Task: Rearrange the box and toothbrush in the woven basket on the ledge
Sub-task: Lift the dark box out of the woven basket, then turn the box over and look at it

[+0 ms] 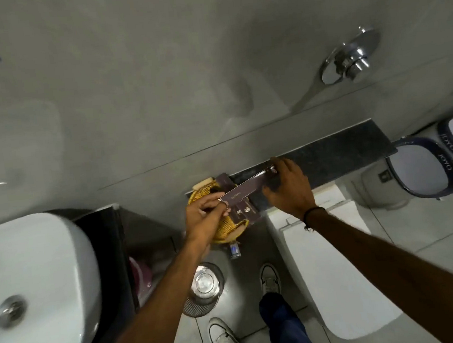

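A yellow woven basket (226,226) sits at the left end of the dark stone ledge (336,149). A long, thin purple-brown toothbrush box (245,190) is held level above the basket and ledge. My left hand (205,219) pinches its left end over the basket. My right hand (287,186) grips its right end over the ledge. A wider purple-brown box (244,213) with pale logos lies in the basket under the long one. Another dark piece (224,182) stands at the basket's back edge.
A white washbasin (34,284) is at the left. A white toilet with its lid down (337,271) stands below the ledge at the right. A chrome flush valve (350,58) sticks out of the grey wall. Bins (424,169) stand at the far right. A floor drain (203,287) is by my feet.
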Demonstrator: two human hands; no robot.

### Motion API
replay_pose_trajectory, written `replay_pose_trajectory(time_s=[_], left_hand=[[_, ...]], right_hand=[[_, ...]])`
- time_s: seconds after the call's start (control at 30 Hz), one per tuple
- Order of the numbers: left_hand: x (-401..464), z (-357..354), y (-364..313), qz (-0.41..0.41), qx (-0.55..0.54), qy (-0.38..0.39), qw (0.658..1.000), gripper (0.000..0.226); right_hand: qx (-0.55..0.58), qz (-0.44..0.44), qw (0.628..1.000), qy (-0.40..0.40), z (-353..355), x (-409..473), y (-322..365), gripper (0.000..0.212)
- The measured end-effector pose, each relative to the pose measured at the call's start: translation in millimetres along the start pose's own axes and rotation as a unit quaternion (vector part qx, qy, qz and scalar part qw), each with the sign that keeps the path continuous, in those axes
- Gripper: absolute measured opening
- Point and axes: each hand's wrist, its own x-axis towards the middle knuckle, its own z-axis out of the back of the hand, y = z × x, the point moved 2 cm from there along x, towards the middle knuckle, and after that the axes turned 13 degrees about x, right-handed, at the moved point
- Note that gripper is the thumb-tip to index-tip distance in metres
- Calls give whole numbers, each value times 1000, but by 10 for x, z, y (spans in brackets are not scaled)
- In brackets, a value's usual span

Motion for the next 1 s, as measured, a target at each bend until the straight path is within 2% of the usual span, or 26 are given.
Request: replay_pose_trajectory(time_s=[0.07,0.13,0.17,0.23,0.3,0.37,0.43,0.5,0.57,0.67,0.77,0.83,0.9,1.0], left_hand=[[-216,223,-22,2,-45,-18,999,23],[-386,391,-49,12,-79,-23,997,22],[-462,467,-51,12,-86,-20,996,23],[-624,616,-30,15,-95,-8,995,25],[-727,721,-21,15,-115,2,993,28],[-714,721,-60,19,-137,0,990,28],[-1022,1038,-99,-12,-173,-2,985,25],[-1031,1014,-124,-5,-184,-14,983,21],[-1066,1012,-96,4,-212,-29,977,22],[-1132,1049,-107,50,-336,34,940,22],[-1155,1009,-207,106,-452,91,881,26],[-1162,989,-258,112,-498,107,853,35],[-1191,968,-275,111,-517,127,839,43],[-1210,948,-245,132,-516,107,840,41]], right_hand=[[182,-107,976,-42,-100,-208,227,76],[348,-212,913,-34,-219,-360,448,67],[413,-250,876,-9,-282,-434,573,53],[504,-259,823,38,-366,-608,837,26],[532,-253,807,40,-404,-685,1016,28],[535,-247,806,50,-388,-655,1097,39],[516,-207,830,46,-363,-953,1494,43],[509,-191,838,44,-328,-939,1557,42],[499,-169,848,48,-310,-938,1611,33],[497,-104,861,1,-192,-1079,1891,19],[430,47,899,-64,-65,-1269,2207,31],[333,140,930,-61,-66,-1449,2385,34],[290,188,935,-78,-58,-1570,2475,36],[285,209,932,-84,-58,-1612,2585,36]])
